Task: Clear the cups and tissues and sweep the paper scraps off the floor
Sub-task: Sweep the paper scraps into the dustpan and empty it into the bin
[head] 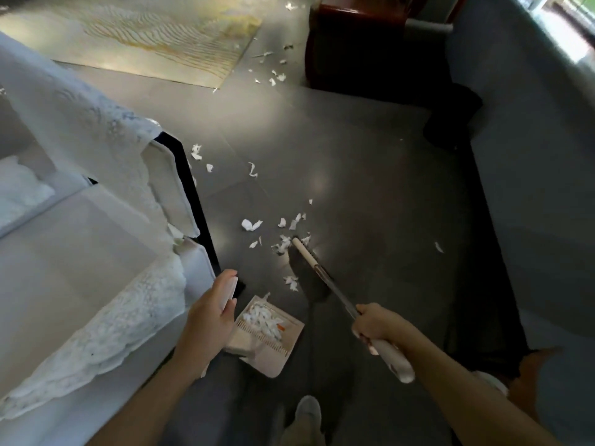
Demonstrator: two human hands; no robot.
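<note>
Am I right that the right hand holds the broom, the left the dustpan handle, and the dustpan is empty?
Not empty: the head view shows white paper scraps in the dustpan. The right hand grips the broom, the left hand its handle.

The floor (354,175) is grey tile, smooth and glossy enough to mirror the light, and the paper scraps (251,225) on it are white, thin and crumpled. The broom (336,289) has a shiny metal shaft, a smooth pale plastic grip and dark matt bristles; the dustpan (273,362) is smooth pale plastic. The white sofa (80,252) looks smooth under a rough lace cloth (96,333), and the cabinet (354,33) is dark glossy wood.
</note>
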